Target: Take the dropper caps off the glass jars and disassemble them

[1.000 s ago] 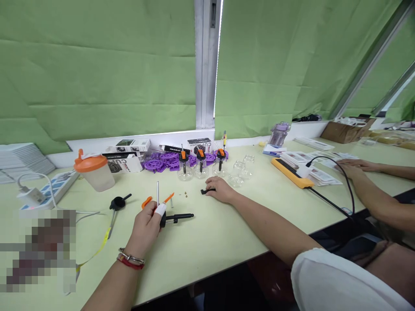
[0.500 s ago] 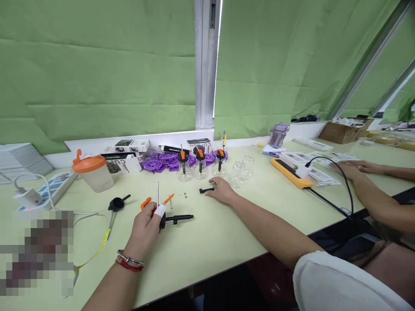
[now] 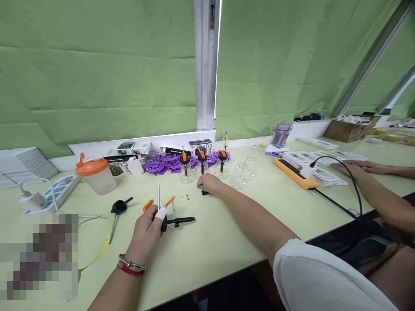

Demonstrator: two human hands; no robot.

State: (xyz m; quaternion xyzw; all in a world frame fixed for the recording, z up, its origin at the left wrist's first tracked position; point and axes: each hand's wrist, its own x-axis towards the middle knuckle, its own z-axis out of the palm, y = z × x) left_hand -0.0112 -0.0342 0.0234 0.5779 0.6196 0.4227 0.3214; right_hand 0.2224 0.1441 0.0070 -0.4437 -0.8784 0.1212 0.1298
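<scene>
My left hand (image 3: 149,226) is closed around a black bottle top with a long tube (image 3: 181,220). An upright metal rod (image 3: 158,196) and a slim orange piece (image 3: 169,201) also stick out of this grip. My right hand (image 3: 209,183) reaches far forward with its fingers curled down over the table. A small black part (image 3: 205,192) shows just under it; whether the fingers hold anything is hidden. Behind it stand several glass bottles with black and orange tops (image 3: 202,162). An orange hook-shaped piece (image 3: 148,205), a screw (image 3: 173,204) and tiny brass-coloured bits (image 3: 187,197) lie between my hands.
Open glass jars (image 3: 240,175) stand right of the topped bottles. Purple plastic parts (image 3: 162,164) and boxes (image 3: 129,166) line the back. A shaker cup (image 3: 97,179), black scoop-like part (image 3: 119,207) and power strip (image 3: 66,190) are left. Another person's arms (image 3: 369,185) rest right, near an orange bar (image 3: 293,174).
My right hand has moved left and slightly forward, now covering part of the small black piece. My left hand keeps its grip. The whole view has shifted slightly.
</scene>
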